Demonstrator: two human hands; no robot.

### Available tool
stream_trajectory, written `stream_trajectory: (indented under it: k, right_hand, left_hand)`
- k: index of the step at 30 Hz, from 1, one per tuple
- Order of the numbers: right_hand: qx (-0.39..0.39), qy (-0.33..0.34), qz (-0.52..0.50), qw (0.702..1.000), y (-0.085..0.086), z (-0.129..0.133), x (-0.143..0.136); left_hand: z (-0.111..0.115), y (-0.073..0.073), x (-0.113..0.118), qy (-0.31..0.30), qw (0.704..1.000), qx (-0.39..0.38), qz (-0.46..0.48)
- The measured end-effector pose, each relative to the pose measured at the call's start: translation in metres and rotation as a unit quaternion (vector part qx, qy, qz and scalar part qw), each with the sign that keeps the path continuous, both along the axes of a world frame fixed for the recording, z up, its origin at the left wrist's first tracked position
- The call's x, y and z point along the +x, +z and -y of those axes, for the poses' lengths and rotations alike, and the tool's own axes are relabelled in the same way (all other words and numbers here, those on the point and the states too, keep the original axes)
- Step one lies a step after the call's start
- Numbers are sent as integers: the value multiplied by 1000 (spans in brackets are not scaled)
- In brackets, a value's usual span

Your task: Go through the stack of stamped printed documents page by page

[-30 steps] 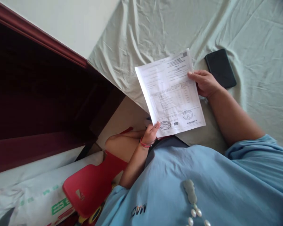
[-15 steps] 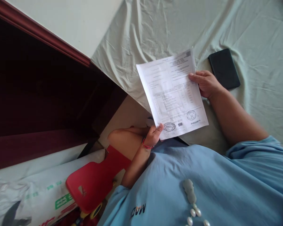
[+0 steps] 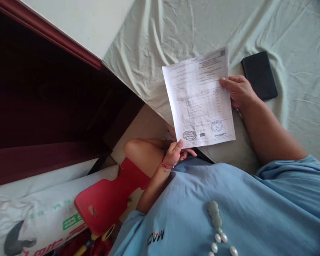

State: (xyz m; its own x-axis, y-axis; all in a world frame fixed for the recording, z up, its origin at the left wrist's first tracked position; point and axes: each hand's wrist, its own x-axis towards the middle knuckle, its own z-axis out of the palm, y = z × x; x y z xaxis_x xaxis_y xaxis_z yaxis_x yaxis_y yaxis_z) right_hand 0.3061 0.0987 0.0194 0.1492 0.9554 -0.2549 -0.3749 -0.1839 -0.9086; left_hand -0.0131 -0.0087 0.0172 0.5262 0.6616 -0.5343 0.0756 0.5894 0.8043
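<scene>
Both hands hold a white printed document (image 3: 197, 103) in front of my body, over the edge of the cloth. It carries lines of text, a table, two dark stamps near its bottom edge and a small square code in the top corner. My left hand (image 3: 174, 153), with a red string bracelet at the wrist, pinches the bottom left corner, its thumb on top and other fingers showing below the edge. My right hand (image 3: 241, 91) grips the right edge with its thumb on the front; its fingers are partly hidden behind the sheet.
Right of the document, a black flat rectangular object (image 3: 259, 75) lies on the wrinkled pale green cloth (image 3: 197, 32). Dark red-brown furniture (image 3: 50, 89) stands on the left. Below it are a red plastic seat (image 3: 104, 202) and a white printed sack (image 3: 42, 217).
The document has shifted slightly up and to the right, tilting a little, with its bottom edge higher. More of my left hand's fingers now show beneath it. Both hands keep hold.
</scene>
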Motion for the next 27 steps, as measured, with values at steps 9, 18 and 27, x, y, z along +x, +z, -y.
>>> stream_trajectory:
  k: [9, 18, 27]
  right_hand:
    - [3, -15, 22, 1000, 1, -1, 0]
    - [45, 26, -15, 999, -8, 0, 0]
    - [15, 32, 0, 999, -1, 2, 0]
  left_hand:
    - [0, 4, 8, 54, 998, 5, 9]
    - [-11, 3, 10, 91, 993, -80, 5]
    - [-2, -3, 14, 99, 995, 27, -18]
